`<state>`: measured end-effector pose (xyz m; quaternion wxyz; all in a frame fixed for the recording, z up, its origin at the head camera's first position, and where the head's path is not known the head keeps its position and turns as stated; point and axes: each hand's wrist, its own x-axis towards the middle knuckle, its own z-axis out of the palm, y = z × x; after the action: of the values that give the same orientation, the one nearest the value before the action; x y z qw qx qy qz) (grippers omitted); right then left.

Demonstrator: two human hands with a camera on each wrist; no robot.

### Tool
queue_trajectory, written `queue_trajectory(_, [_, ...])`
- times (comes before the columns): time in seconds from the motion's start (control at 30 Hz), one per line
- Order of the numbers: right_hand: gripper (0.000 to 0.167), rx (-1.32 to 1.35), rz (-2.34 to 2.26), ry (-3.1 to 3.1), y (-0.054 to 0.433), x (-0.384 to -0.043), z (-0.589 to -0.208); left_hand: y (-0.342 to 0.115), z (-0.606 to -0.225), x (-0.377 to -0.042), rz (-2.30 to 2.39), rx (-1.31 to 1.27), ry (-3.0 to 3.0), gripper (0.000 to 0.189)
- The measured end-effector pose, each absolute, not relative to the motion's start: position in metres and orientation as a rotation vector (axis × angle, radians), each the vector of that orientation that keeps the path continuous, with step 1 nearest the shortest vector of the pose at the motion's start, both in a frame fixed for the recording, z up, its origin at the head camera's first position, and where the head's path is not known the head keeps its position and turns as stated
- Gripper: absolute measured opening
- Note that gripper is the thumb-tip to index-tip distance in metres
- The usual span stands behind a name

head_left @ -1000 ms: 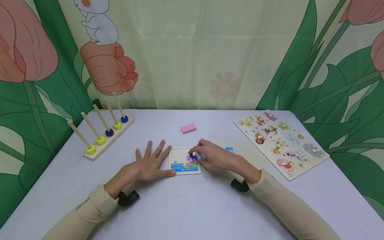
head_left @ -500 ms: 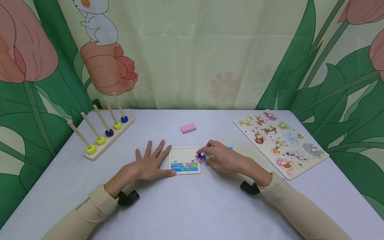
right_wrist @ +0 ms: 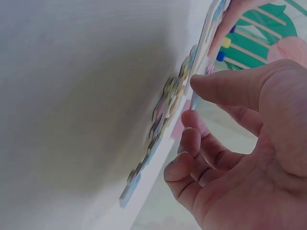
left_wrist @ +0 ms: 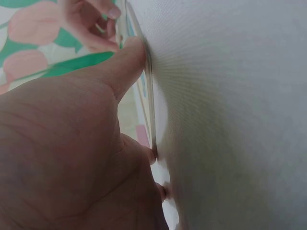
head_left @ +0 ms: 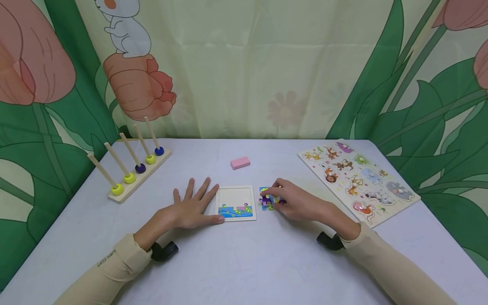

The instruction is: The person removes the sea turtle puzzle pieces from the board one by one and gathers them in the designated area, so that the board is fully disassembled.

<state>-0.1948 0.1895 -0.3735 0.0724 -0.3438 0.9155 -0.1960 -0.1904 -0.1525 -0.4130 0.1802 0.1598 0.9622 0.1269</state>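
Observation:
My left hand [head_left: 187,212] lies spread on the table, fingers straight, its thumb on the lower left corner of a small framed jigsaw tray [head_left: 234,195] and its index fingertip at the upper left corner. Blue sea-picture pieces [head_left: 232,212] fill the tray's bottom strip; the part above is bare. Just right of the tray, my right hand [head_left: 299,201] pinches a purple jigsaw piece [head_left: 265,200] between thumb and index finger, over a group of loose jigsaw pieces [head_left: 263,190]. The right wrist view shows the held piece [right_wrist: 194,101] edge-on; the hand hides part of the group.
A pink block [head_left: 240,163] lies behind the tray. At the left stands a wooden peg stacker [head_left: 141,174] with yellow and blue beads on its upright pegs. An animal puzzle board [head_left: 356,182] lies at the right, near the right forearm.
My right hand has moved right, carrying the purple jigsaw piece out of the tray to over the loose pieces. The left hand has stayed in place on the tray's edge.

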Motion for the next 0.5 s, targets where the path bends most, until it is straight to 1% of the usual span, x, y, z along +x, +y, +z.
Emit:
queue_trajectory(0.27, [0.042,-0.977,-0.587,2.777,0.204,-0.192,-0.374,-0.153,-0.412,-0.19,0.378,0.45,2.714,0.112])
queue_trajectory(0.5, [0.042,-0.993,-0.589,2.788,0.218,-0.189,-0.374,-0.152,-0.412,-0.19,0.376,0.448,2.718,0.113])
